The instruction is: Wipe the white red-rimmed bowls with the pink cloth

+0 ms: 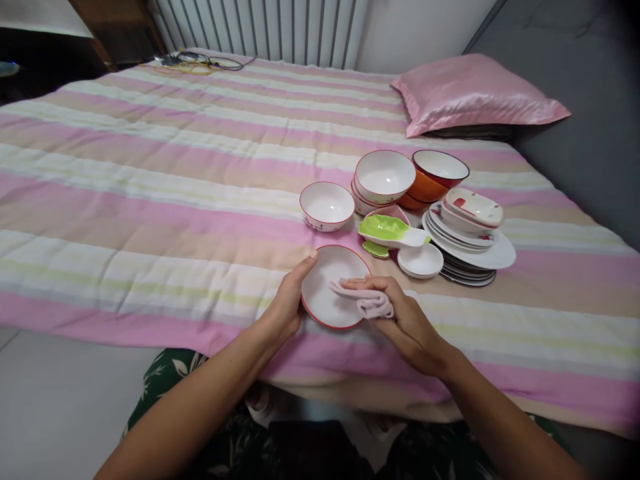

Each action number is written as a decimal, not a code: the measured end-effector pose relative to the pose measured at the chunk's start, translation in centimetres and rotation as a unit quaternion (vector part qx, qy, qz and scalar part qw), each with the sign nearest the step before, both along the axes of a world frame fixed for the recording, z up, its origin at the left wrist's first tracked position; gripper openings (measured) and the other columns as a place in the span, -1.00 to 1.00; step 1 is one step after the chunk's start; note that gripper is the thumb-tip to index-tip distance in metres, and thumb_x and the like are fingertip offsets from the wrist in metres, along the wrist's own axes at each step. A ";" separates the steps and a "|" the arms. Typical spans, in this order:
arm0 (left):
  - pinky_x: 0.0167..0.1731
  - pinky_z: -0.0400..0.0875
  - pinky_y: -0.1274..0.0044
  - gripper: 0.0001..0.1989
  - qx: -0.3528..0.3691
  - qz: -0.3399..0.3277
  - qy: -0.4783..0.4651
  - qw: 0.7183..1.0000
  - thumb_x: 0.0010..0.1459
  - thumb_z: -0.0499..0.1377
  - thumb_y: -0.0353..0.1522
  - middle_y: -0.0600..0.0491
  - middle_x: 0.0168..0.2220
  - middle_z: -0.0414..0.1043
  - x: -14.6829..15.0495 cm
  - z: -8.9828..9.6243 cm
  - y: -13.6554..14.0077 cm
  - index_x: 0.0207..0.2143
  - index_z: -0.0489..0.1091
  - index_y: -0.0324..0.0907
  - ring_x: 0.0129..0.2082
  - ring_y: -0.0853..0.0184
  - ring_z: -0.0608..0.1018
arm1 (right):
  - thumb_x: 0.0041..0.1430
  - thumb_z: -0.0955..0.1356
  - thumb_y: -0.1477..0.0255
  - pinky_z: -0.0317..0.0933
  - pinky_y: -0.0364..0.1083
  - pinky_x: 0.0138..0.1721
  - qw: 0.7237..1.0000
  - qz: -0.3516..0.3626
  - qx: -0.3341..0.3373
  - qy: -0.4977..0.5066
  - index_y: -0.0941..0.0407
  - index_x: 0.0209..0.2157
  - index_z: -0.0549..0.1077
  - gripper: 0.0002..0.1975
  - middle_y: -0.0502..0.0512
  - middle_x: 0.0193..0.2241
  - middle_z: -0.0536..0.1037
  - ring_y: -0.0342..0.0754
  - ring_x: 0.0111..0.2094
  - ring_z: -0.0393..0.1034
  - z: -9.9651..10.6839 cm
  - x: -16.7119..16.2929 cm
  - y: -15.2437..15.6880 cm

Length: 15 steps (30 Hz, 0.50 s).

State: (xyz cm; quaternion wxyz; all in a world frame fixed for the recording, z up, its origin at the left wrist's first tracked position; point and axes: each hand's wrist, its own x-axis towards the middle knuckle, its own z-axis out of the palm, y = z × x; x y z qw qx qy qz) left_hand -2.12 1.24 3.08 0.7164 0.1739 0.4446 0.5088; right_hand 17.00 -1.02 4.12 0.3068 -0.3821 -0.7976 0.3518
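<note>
A white bowl with a red rim (320, 283) is tilted toward me at the near side of the bed. My left hand (291, 293) grips its left edge, thumb on the rim and fingers hidden behind. In my right hand (400, 320) is a folded pale pink cloth (375, 305), its front end over the inside of the bowl. Just beyond stands another red-rimmed white bowl (327, 203). To the right of the held bowl lie a green and white leaf-shaped dish (385, 228) and small white saucers (421, 260).
Stacked white bowls (384, 175), orange bowls (425, 185) and a pile of plates (503, 250) topped by rectangular dishes (473, 208) stand at the right. A pink pillow (480, 93) and tangled cables (200, 62) lie farther back on the striped bedsheet (150, 187).
</note>
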 end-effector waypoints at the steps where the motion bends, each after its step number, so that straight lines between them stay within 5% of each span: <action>1: -0.22 0.45 0.42 -0.60 -0.001 0.000 0.001 1.000 0.01 0.23 -0.16 -0.03 -0.33 0.58 0.0 0.0 0.0 -0.15 0.48 -0.22 -0.32 0.19 0.59 | 0.19 0.21 0.46 0.30 -0.03 -0.18 0.999 -0.019 -0.035 0.024 0.07 0.03 0.22 -0.65 0.15 -0.10 0.46 -0.01 -0.17 0.40 0.1 0.0 -0.1; 3: -0.20 0.44 0.42 -0.60 0.002 0.000 0.002 1.000 0.01 0.23 -0.15 -0.02 -0.34 0.58 0.0 0.0 -0.1 -0.15 0.48 -0.21 -0.30 0.19 0.59 | 0.24 0.18 0.41 0.27 -0.13 -0.47 0.992 -0.042 -0.105 0.064 0.07 0.05 0.21 -0.67 0.07 -0.30 0.49 -0.10 -0.44 0.38 0.2 0.0 -0.1; 5: -0.19 0.43 0.42 -0.61 0.004 -0.001 0.004 1.000 0.01 0.23 -0.15 -0.02 -0.34 0.59 -0.1 -0.1 -0.1 -0.16 0.48 -0.20 -0.29 0.19 0.59 | 0.26 0.16 0.37 0.21 -0.16 -0.55 0.986 -0.041 -0.141 0.084 0.09 0.05 0.23 -0.66 0.05 -0.36 0.48 -0.12 -0.52 0.32 0.4 0.0 0.1; 8: -0.19 0.43 0.41 -0.61 0.005 -0.006 0.004 1.000 0.01 0.23 -0.16 -0.02 -0.34 0.58 0.0 -0.1 -0.1 -0.17 0.48 -0.21 -0.30 0.18 0.58 | 0.23 0.16 0.33 0.29 -0.03 -0.21 0.993 0.002 -0.101 0.062 0.09 0.04 0.29 -0.63 0.15 -0.10 0.45 0.02 -0.18 0.38 0.9 0.0 0.4; 10: -0.22 0.43 0.42 -0.63 0.008 -0.003 0.002 1.000 0.00 0.23 -0.17 -0.03 -0.34 0.58 0.0 -0.1 -0.1 -0.21 0.49 -0.23 -0.31 0.19 0.58 | 0.23 0.16 0.29 0.15 0.08 0.04 0.997 0.059 -0.051 0.023 0.09 0.02 0.31 -0.63 0.18 0.04 0.37 0.09 0.06 0.24 1.1 -0.1 0.5; 15: -0.25 0.43 0.43 -0.66 0.010 0.001 -0.003 1.000 0.01 0.22 -0.15 -0.03 -0.35 0.57 0.2 0.1 -0.1 -0.28 0.50 -0.24 -0.34 0.20 0.57 | 0.18 0.19 0.10 -0.13 0.22 0.18 0.982 0.169 0.051 -0.073 0.11 0.00 0.28 -0.53 0.23 0.07 0.34 0.17 0.17 0.09 1.0 -0.5 0.2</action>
